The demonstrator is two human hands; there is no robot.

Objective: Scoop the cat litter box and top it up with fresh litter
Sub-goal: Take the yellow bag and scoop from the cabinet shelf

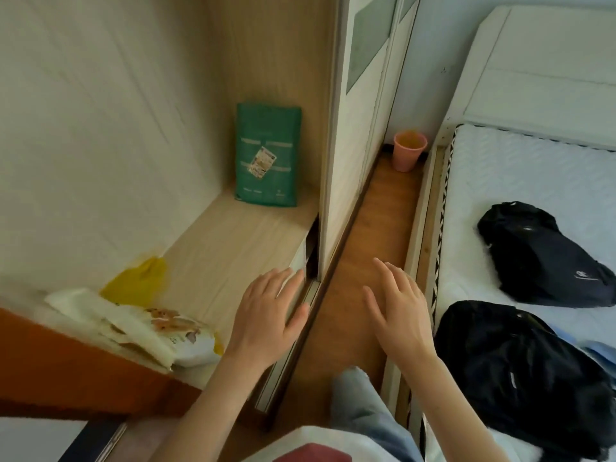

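A green litter bag [267,155] stands upright at the far end of the wooden shelf, leaning back into the corner, a pale label on its front.

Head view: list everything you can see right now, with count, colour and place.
Bag: 1, green, upright at the shelf's far end.
Pouch: 1, white printed, lying on the near shelf.
Yellow bag: 1, behind the pouch.
Shelf: 1, light wood, inside the wardrobe.
Door: 1, white, sliding.
Cup: 1, pink, floor, far end.
Backpacks: 2, black, on the mattress.
Mattress: 1, white, right.
Left hand: open, over the shelf edge.
Right hand: open, above the floor.
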